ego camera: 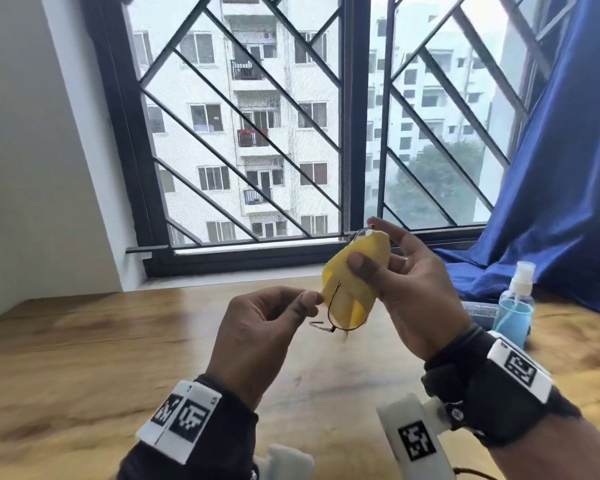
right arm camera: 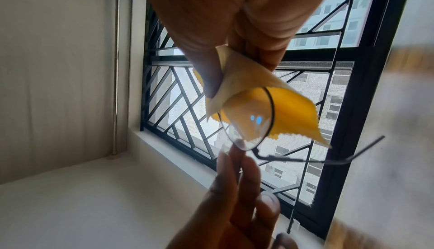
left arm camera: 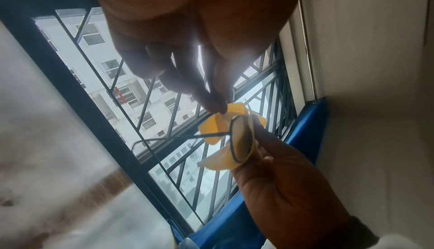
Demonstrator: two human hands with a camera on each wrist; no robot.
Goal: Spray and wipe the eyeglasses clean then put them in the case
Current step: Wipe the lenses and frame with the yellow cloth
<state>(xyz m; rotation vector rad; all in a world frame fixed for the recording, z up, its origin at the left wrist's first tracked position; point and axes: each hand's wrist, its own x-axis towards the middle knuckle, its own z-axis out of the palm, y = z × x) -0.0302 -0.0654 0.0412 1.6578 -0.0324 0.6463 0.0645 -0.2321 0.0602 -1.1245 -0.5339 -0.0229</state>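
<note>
I hold thin dark-rimmed eyeglasses up above the wooden table. My left hand pinches the rim of one lens between thumb and fingertips. My right hand grips a yellow cloth folded over the other lens, thumb in front and fingers behind. In the right wrist view the cloth sits behind a clear lens, and one temple arm sticks out to the side. In the left wrist view my left hand meets the cloth beside the lens.
A clear spray bottle of blue liquid stands on the table at the right. A grey speckled object, perhaps the case, lies behind it, partly hidden. A blue curtain drapes onto the table's right. A barred window fills the background.
</note>
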